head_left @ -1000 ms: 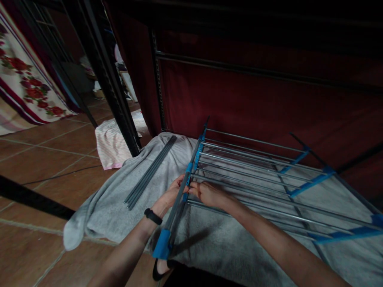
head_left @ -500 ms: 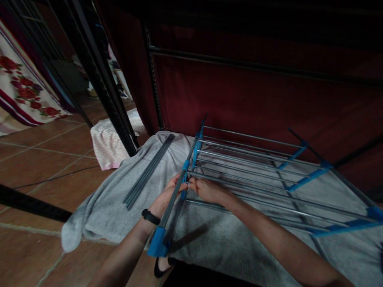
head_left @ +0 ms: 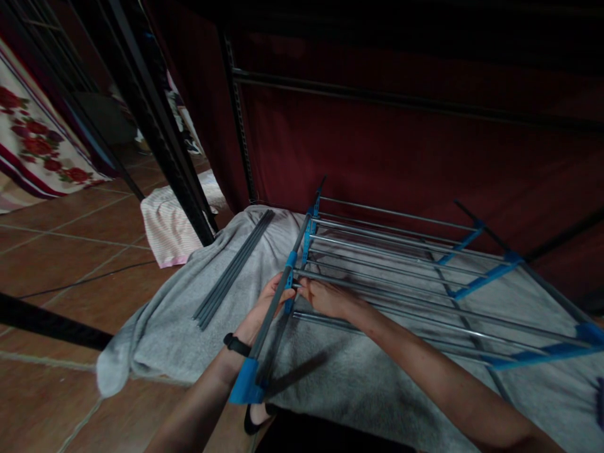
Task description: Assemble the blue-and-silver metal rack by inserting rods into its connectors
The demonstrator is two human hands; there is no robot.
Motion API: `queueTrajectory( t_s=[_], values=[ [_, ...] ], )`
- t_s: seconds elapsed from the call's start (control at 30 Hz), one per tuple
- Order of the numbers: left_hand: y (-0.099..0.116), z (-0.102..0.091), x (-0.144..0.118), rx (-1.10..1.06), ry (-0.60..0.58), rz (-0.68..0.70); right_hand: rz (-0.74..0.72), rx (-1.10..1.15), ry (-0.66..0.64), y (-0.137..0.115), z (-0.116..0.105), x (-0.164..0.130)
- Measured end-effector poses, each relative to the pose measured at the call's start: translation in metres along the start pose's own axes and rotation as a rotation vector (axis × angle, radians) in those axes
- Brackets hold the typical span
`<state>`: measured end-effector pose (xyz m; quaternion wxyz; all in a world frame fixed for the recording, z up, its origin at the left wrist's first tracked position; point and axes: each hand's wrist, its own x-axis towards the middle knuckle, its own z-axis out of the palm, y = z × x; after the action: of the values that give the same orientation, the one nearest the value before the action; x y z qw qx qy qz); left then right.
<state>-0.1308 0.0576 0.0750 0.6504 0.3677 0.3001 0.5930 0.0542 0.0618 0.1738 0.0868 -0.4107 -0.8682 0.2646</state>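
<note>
A clothes drying rack of grey metal tubes with blue plastic joints (head_left: 488, 278) lies across a grey blanket. My left hand (head_left: 268, 302), a black band on its wrist, reaches around the rack's left side tube. Its fingers are closed on a blue slotted bracket (head_left: 289, 304). On the inner side of that bracket, my right hand (head_left: 325, 297) pinches the end of a thin metal rod (head_left: 296, 285) against it. The fingertips of both hands nearly meet there. Whether the rod's tip sits inside a slot cannot be told.
Several loose grey tubes (head_left: 233, 270) lie side by side on the grey blanket (head_left: 155, 340), left of the rack. Black metal posts (head_left: 163, 126) rise at the left. Behind hangs a dark red cloth (head_left: 401, 151). A striped cloth (head_left: 167, 226) is near the tiled floor.
Both hands stay at the same bracket with almost no movement. The view has shifted very slightly.
</note>
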Motion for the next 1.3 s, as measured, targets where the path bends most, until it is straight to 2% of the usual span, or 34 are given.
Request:
queueTrajectory(
  t_s=[0.2,0.4,0.8,1.07,1.3],
  values=[
    [-0.004,-0.004,0.002,0.036,-0.030,0.011,-0.010,-0.081,-0.023,-0.003,-0.001,-0.001],
    [-0.009,-0.006,0.002,0.066,-0.009,0.037,-0.025,-0.144,-0.027,-0.002,0.001,-0.001],
    [0.002,0.002,0.000,0.036,0.001,-0.016,-0.008,-0.219,-0.052,-0.005,0.001,-0.004],
    [0.006,0.007,-0.002,0.001,0.004,-0.026,-0.033,-0.160,-0.024,0.001,0.002,0.003],
    [0.003,0.004,0.001,0.018,-0.011,-0.023,0.012,-0.244,-0.043,-0.005,0.002,-0.003]
  ],
)
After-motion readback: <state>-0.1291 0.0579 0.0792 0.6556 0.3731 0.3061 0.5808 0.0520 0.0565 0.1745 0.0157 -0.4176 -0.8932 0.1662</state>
